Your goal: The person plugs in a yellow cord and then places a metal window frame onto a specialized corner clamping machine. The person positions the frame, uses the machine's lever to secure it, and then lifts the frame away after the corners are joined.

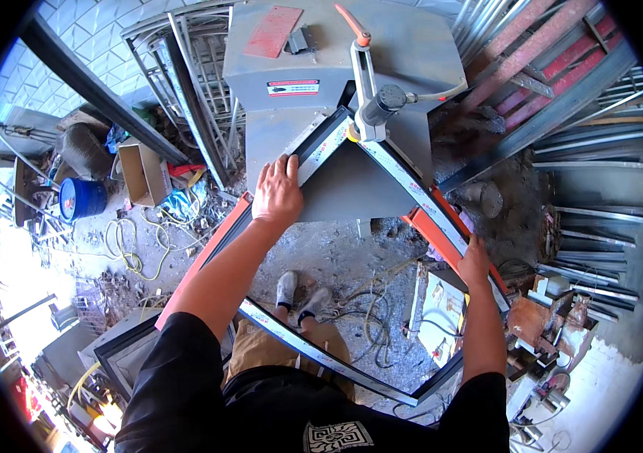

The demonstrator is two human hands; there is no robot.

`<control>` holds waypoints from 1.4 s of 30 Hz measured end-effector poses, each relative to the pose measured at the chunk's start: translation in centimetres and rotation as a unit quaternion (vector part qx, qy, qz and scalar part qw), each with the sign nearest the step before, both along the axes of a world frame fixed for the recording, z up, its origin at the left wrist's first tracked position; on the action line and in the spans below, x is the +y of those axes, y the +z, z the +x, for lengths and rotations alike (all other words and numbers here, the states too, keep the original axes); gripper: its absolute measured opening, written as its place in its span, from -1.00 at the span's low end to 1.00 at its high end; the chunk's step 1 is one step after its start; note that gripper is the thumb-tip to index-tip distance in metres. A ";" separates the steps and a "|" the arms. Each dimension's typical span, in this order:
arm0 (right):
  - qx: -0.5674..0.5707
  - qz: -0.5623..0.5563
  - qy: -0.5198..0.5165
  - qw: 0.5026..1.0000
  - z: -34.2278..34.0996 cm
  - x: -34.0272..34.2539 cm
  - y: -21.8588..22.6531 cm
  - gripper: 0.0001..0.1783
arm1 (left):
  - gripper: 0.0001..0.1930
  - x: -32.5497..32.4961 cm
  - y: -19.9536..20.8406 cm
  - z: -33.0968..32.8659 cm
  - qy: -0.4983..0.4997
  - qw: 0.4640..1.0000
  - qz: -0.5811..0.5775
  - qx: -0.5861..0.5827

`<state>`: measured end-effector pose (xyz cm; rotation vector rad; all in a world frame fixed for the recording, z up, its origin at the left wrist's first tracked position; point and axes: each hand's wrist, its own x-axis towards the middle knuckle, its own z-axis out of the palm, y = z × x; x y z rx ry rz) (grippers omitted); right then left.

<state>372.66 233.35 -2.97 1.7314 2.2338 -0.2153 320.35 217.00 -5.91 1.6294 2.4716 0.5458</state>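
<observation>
A rectangular metal frame [404, 174], its bars covered in white printed film with dark edges, reaches from the grey machine [442, 45] toward my body. Its far corner sits beneath a clamp arm [367, 83] with an orange lever handle [354, 26] and a dark cylinder [386, 103]. My left hand [278, 192] lies over the left bar near that corner, fingers across it and thumb hidden. Farther down the right bar, my right hand [475, 263] is closed around the frame. Orange support arms [435, 234] run beside the bars. The frame's near corner hangs close to my waist.
Metal profiles lean at the left [186, 98] and red beams [540, 45] at the right. A blue drum [82, 198] and a cardboard box [143, 175] stand left. Yellow hose [129, 253] and cables [374, 325] lie on the floor. Rusty machinery [540, 317] is at right.
</observation>
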 end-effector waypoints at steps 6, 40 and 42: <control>0.023 -0.011 0.003 1.000 -0.2 -0.8 0.4 -0.32 | -0.37 -0.2 -0.5 -0.1 -0.002 1.000 0.003 0.001; 0.175 0.070 0.072 0.979 1.9 -0.3 -2.4 -0.32 | -0.19 0.3 0.8 1.2 -0.009 0.996 -0.081 0.022; 0.161 0.062 0.077 0.982 1.8 0.0 -2.5 -0.30 | -0.20 0.4 1.2 1.0 -0.010 0.997 -0.080 0.020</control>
